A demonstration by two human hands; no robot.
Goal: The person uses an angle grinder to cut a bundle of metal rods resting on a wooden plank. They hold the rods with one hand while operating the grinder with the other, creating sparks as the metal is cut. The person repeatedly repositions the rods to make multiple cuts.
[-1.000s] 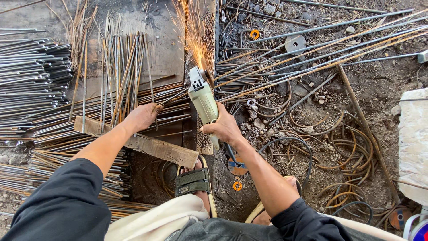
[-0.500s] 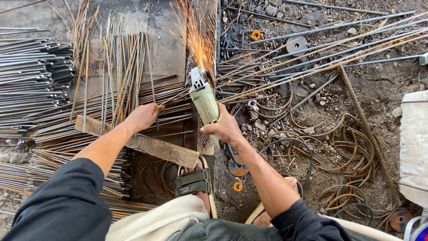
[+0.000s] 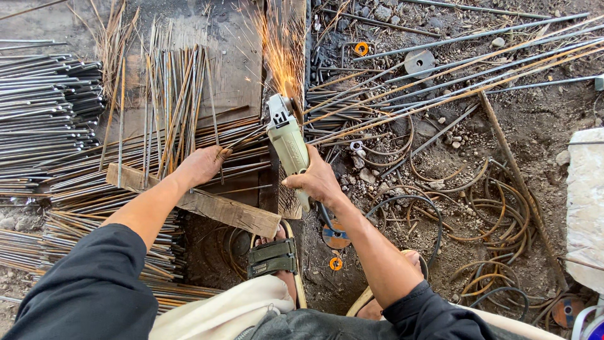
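Observation:
My right hand [image 3: 316, 181] grips the pale green body of an angle grinder [image 3: 284, 135], whose disc throws orange sparks [image 3: 282, 53] away from me. My left hand [image 3: 202, 164] presses down on a bundle of thin steel rods [image 3: 248, 137] that runs toward the disc. The rods rest over a rough wooden plank [image 3: 217, 209]. My sandalled foot [image 3: 274, 255] stands just below the plank.
Stacks of cut rods [image 3: 47, 101] lie at the left, and more upright ones [image 3: 173, 88] on a rusty sheet. Long bars [image 3: 453, 69] stretch to the right across dirt with coiled wire [image 3: 484, 220], worn cutting discs [image 3: 420, 62] and a pale stone slab [image 3: 585, 208].
The spark spray keeps flickering in shape. Hands, grinder and rods hold nearly the same position.

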